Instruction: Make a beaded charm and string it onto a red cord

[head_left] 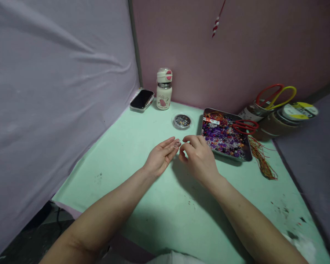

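My left hand (161, 156) is turned palm up over the green table, its fingers extended and slightly cupped. Small clear beads (177, 143) lie on its fingertips; how many is too small to tell. Just to the right, my right hand (196, 156) is curled with thumb and fingers bent toward those beads. Whatever its fingertips pinch, if anything, is too small to make out. Close beyond both hands stands a round clear case (182, 121) with small dark and shiny pieces. Right of my right hand is a metal tray (232, 158) of mostly purple, red and clear beads.
Red-handled scissors (245, 127) rest across the tray's edge. Behind it stand a jar (252, 112) with red and yellow handles and a lidded jar (282, 121). Cords (264, 161) lie to the right. A phone (142, 99) and a bottle (164, 96) sit at the back.
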Motion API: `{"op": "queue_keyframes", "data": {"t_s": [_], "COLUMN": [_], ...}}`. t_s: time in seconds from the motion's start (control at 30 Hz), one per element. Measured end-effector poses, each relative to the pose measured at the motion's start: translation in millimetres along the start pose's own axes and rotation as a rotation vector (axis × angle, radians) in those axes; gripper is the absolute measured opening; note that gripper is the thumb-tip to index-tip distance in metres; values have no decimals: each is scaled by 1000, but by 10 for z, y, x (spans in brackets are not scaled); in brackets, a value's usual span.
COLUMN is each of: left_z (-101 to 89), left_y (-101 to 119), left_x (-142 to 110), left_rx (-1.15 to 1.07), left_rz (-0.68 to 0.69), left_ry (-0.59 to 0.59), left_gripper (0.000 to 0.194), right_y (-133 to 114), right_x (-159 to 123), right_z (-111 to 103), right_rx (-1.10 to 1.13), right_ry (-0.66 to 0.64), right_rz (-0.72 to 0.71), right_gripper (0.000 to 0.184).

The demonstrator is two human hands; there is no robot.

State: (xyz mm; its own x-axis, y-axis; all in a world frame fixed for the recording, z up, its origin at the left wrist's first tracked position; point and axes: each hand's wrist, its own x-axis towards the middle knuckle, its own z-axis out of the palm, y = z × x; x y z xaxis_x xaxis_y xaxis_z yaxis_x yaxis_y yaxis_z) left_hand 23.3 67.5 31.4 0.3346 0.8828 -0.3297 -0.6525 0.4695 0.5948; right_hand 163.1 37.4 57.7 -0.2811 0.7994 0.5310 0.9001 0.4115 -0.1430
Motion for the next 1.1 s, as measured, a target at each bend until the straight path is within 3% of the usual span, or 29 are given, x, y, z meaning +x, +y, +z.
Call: {"op": "queue_keyframes", "data": {"t_s": [0.37,0.77,1.1], "left_z": [16,15,-12], "left_y": [-10,-34,-99], "left_x": [-1,-13,-21], "left_rx": [-1,26,14], "left_rz": [-19,-17,-22], "left_ry": [18,14,11], "left_gripper": [30,35,34], "right_y": [-18,-67,-42], "right_x": [-5,-24,-45], "right_z": [18,55,80], "right_rx": [16,-34,127], "right_ry": [1,-81,-75], "right_rz": [23,44,109], "right_gripper": [16,15,12]}}
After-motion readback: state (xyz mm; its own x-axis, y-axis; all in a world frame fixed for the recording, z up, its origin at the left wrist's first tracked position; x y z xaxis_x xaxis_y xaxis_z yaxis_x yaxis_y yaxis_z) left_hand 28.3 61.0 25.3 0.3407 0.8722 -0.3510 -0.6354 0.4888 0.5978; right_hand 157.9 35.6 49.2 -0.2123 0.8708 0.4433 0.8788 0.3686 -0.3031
